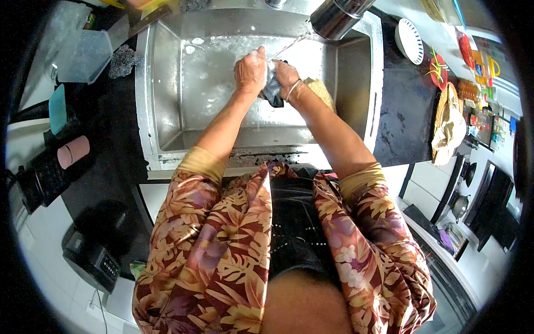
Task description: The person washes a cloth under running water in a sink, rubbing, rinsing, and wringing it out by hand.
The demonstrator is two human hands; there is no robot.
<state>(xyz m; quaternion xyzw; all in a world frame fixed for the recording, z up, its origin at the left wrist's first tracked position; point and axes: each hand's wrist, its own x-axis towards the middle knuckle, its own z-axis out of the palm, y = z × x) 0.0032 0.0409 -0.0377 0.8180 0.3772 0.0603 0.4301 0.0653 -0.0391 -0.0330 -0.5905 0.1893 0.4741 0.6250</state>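
Over the steel sink (pixel 169 83), my left hand (pixel 251 71) and my right hand (pixel 286 77) are close together, both closed on a wet dark grey cloth (pixel 272 92). The cloth is bunched between them, and part of it hangs below my fingers. A thin stream of water (pixel 295 42) runs from the dark faucet (pixel 336 19) toward my hands. Suds lie on the sink floor. Beside my right wrist is a yellowish, rough-looking scrubber or cloth (pixel 319 92), partly hidden by my forearm.
Left of the sink are a grey mesh scourer (pixel 123 61), a clear plastic container (pixel 84 55) and a pink cylinder (pixel 73 152). On the right are a striped bowl (pixel 409 42), a red dish with green stalks (pixel 438 71) and a pale cloth (pixel 449 125).
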